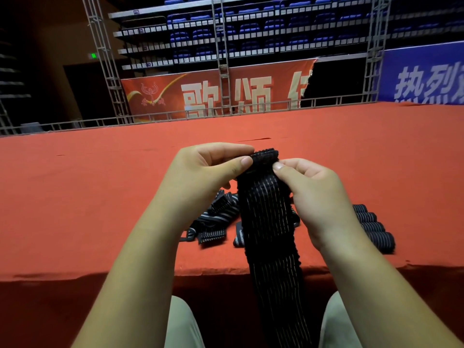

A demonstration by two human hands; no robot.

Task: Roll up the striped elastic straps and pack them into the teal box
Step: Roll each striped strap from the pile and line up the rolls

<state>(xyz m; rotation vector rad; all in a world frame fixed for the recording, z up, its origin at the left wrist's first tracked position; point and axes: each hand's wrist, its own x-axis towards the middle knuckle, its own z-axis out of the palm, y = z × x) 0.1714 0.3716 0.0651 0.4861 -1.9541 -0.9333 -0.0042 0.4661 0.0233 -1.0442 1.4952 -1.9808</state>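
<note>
A black elastic strap with thin white stripes (270,222) hangs from my hands down past the edge of the red surface to between my knees. Its top end is folded over into a small roll. My left hand (200,172) pinches that roll from the left with thumb and fingers. From the right, my right hand (313,187) pinches it with thumb against curled fingers. A loose heap of striped straps (216,219) lies on the surface behind the hanging strap. Several rolled straps (374,227) sit in a row to the right. No teal box is in view.
The red cloth-covered surface (100,197) stretches far ahead and to both sides; its front edge runs just before my knees. Metal truss posts (223,71), a low rail, red and blue banners and rows of blue seats stand beyond its far edge.
</note>
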